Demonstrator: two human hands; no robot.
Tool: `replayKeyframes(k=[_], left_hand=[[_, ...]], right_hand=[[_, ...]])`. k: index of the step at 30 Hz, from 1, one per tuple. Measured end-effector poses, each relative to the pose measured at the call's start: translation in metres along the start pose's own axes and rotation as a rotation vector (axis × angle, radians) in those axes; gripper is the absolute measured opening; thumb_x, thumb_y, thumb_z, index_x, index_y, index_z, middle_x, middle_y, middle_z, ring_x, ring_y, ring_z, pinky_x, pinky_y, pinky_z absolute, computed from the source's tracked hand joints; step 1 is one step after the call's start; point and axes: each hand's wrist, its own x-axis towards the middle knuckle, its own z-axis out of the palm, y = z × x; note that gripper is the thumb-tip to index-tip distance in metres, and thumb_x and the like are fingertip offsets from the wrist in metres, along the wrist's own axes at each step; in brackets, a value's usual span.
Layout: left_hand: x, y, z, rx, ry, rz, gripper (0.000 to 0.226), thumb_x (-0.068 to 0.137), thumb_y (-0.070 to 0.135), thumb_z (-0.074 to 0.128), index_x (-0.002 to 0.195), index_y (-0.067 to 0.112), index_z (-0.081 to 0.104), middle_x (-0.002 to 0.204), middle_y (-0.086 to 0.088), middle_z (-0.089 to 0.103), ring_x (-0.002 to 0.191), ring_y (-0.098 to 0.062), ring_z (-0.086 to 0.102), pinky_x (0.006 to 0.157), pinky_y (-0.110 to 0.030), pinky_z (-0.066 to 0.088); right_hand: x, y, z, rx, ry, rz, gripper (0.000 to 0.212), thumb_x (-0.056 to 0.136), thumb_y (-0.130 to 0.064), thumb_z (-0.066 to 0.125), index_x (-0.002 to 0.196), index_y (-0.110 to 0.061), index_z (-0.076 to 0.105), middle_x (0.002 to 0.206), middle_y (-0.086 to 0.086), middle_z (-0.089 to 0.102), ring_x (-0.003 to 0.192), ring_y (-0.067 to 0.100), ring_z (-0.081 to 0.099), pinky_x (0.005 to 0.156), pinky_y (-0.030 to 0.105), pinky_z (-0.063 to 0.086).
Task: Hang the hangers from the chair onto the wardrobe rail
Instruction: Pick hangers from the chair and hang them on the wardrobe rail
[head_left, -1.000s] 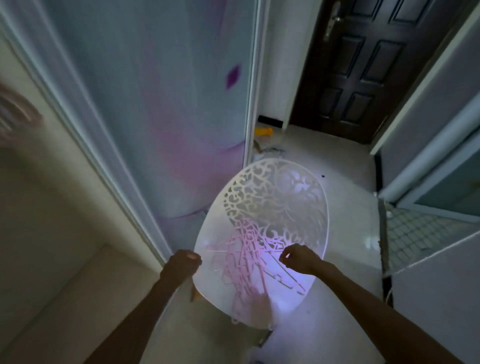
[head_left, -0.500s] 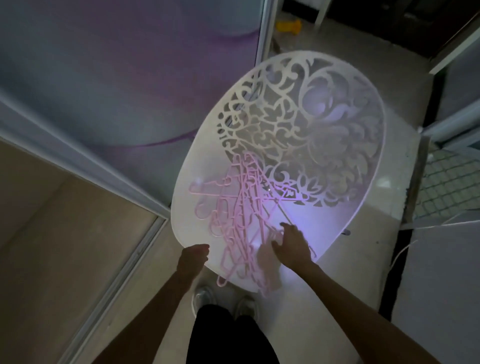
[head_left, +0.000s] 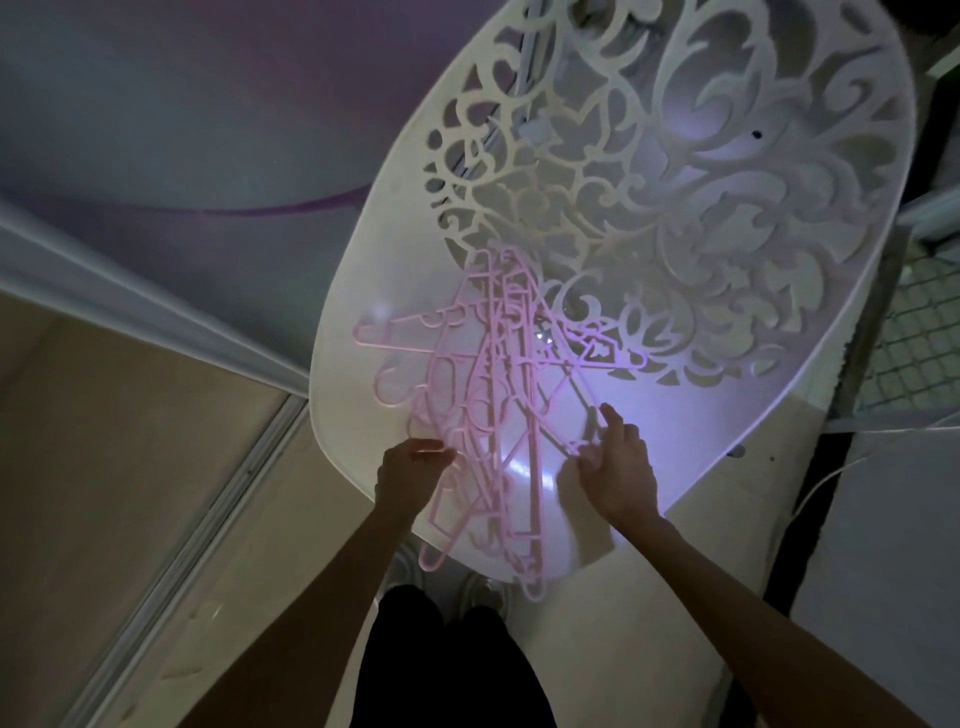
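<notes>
A tangled pile of several pink plastic hangers (head_left: 498, 384) lies on the seat of a white chair (head_left: 353, 332) with a cut-out floral back (head_left: 691, 171). Some hanger ends stick out over the seat's front edge. My left hand (head_left: 408, 475) is at the pile's left front, its curled fingertips and thumb pinching a hanger bar. My right hand (head_left: 621, 467) is at the pile's right front, with the index finger raised and the other fingers curled round a hanger's hook. The wardrobe rail is out of view.
A sliding wardrobe door (head_left: 171, 119) with a purple pattern stands left of the chair, above its floor track (head_left: 208, 525) and the beige wardbrobe floor (head_left: 88, 426). My dark trousers and shoes (head_left: 447, 649) are below the seat. A mesh panel (head_left: 914, 343) and white cable (head_left: 826, 483) lie right.
The view has tilted down and come closer to the chair. Both hands have moved from the seat's rim onto the hanger pile and closed on hangers.
</notes>
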Motion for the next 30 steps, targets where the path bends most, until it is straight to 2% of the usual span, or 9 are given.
replayKeyframes(k=[3,7,9,11,14,16,18,21,30], left_hand=[[0.000,0.008,-0.004,0.144,0.026,0.099,0.032,0.077,0.036,0.074,0.095,0.010,0.074,0.102,-0.006,0.073,0.097,-0.022,0.068,0.087,-0.024,0.047],[0.002,0.019,-0.002,0.412,0.008,0.021,0.058,0.073,0.069,0.057,0.069,0.011,0.065,0.073,-0.002,0.066,0.071,-0.019,0.067,0.071,-0.022,0.049],[0.003,0.021,0.006,0.402,-0.016,0.001,0.080,0.067,0.081,0.043,0.071,0.004,0.065,0.074,-0.010,0.069,0.074,-0.026,0.070,0.074,-0.027,0.054],[0.003,0.026,0.020,0.322,0.005,0.068,0.079,0.078,0.070,0.047,0.084,-0.007,0.063,0.086,-0.024,0.069,0.085,-0.036,0.068,0.084,-0.037,0.054],[-0.004,0.038,0.032,-0.063,0.064,0.074,0.039,0.090,0.039,0.056,0.089,0.001,0.065,0.089,-0.014,0.070,0.089,-0.032,0.067,0.085,-0.038,0.054],[-0.014,0.046,0.027,-0.498,-0.048,0.000,0.010,0.094,0.019,0.054,0.096,0.011,0.060,0.092,-0.004,0.068,0.085,-0.024,0.068,0.072,-0.033,0.058],[-0.024,0.049,0.014,-0.705,-0.180,-0.001,0.016,0.095,0.011,0.051,0.111,0.016,0.053,0.105,-0.007,0.066,0.091,-0.025,0.066,0.073,-0.028,0.055],[-0.040,0.053,-0.006,-0.628,-0.308,0.057,0.028,0.097,0.012,0.046,0.125,0.015,0.046,0.118,-0.013,0.062,0.099,-0.026,0.065,0.082,-0.031,0.053],[-0.146,0.086,-0.081,-0.623,-0.459,0.022,0.006,0.091,0.015,0.054,0.089,0.021,0.055,0.106,0.000,0.059,0.097,-0.024,0.060,0.088,-0.037,0.048]], right_hand=[[-0.004,0.000,-0.007,0.080,0.074,-0.003,0.064,0.081,-0.021,0.062,0.139,-0.016,0.033,0.119,0.010,0.048,0.107,0.029,0.052,0.080,0.039,0.045],[-0.008,-0.002,-0.012,0.109,0.188,0.034,0.071,0.073,-0.022,0.069,0.136,-0.022,0.036,0.114,0.000,0.049,0.101,0.022,0.054,0.077,0.034,0.043],[-0.009,-0.002,-0.010,0.144,0.225,0.049,0.071,0.071,-0.020,0.069,0.134,-0.023,0.037,0.112,-0.002,0.049,0.098,0.020,0.053,0.075,0.031,0.041],[-0.010,-0.003,-0.008,0.209,0.225,0.061,0.070,0.070,-0.021,0.071,0.132,-0.023,0.037,0.111,-0.003,0.050,0.095,0.017,0.053,0.075,0.030,0.039],[-0.013,-0.004,-0.007,0.277,0.222,0.066,0.070,0.068,-0.024,0.073,0.129,-0.026,0.038,0.109,-0.006,0.050,0.088,0.016,0.054,0.076,0.033,0.044],[-0.014,-0.004,-0.010,0.282,0.231,0.051,0.070,0.069,-0.023,0.073,0.129,-0.026,0.038,0.108,-0.007,0.050,0.087,0.016,0.053,0.076,0.033,0.045],[-0.015,-0.002,-0.018,0.261,0.224,0.042,0.070,0.070,-0.022,0.072,0.130,-0.026,0.038,0.107,-0.007,0.049,0.085,0.014,0.051,0.075,0.032,0.045],[-0.023,0.003,-0.031,0.220,0.172,0.020,0.070,0.071,-0.023,0.072,0.133,-0.025,0.038,0.106,-0.006,0.049,0.084,0.013,0.050,0.074,0.034,0.046],[-0.074,-0.021,-0.116,0.163,-0.011,-0.092,0.066,0.071,-0.027,0.076,0.130,-0.019,0.047,0.099,-0.002,0.054,0.085,0.014,0.051,0.074,0.026,0.038]])
